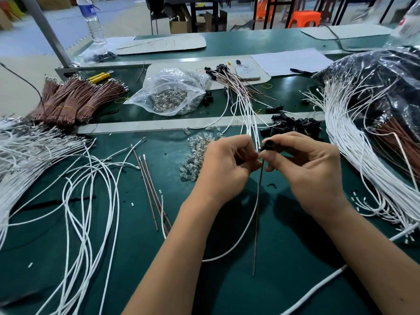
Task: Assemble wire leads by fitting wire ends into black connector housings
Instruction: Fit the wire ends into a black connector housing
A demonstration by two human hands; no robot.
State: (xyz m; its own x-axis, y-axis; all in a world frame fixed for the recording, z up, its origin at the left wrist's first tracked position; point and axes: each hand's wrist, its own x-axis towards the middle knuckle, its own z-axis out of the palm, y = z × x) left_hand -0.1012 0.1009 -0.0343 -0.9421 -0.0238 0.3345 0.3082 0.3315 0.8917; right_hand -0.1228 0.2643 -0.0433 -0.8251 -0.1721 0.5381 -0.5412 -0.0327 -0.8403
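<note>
My right hand [304, 169] pinches a small black connector housing [269, 144] between thumb and forefinger, above the green table. My left hand [225, 162] has its fingers curled and pinches wire ends right beside the housing. A brown wire [256, 219] hangs straight down from between the two hands, and a white wire [245, 226] curves down and left from the same spot. How far the wire ends sit inside the housing is hidden by my fingers. A heap of loose black housings [293, 127] lies just behind my hands.
Loose white wires [91, 201] sprawl at left, a thick white bundle [354, 142] at right. Small clear bulbs [195, 153] lie left of my hands. Behind: brown wire bundles [75, 98], a plastic bag of parts [170, 94], finished leads [241, 92], a phone [246, 70], a water bottle [92, 19].
</note>
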